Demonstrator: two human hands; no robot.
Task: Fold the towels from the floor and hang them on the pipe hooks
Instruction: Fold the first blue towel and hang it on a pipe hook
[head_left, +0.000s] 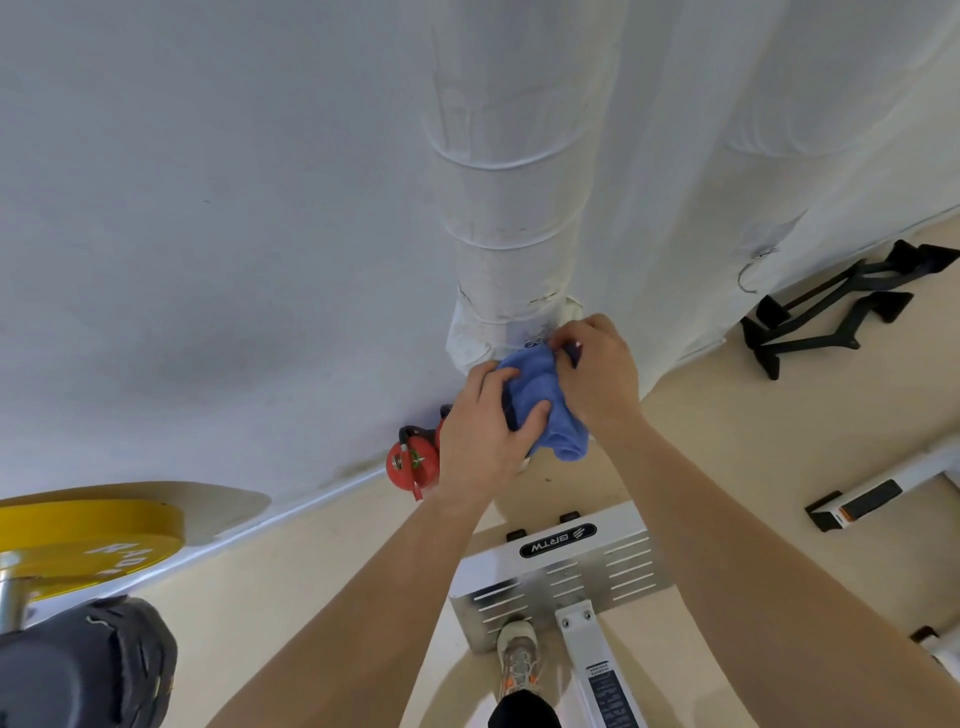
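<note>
The left hand (483, 436) grips a bunched blue towel (540, 405), fingers curled round its lower part with the thumb pressed into the cloth. The right hand (597, 374), just beside it, pinches the towel's upper edge. The towel is held between both hands against the white wrapped pipe (509, 208), right under a small metal hook (535, 342) beside the right hand's fingertips. A red fire extinguisher (413, 462) stands on the floor (322, 582) just left of the left hand. A second wire hook (750, 273) hangs well right of the right hand.
</note>
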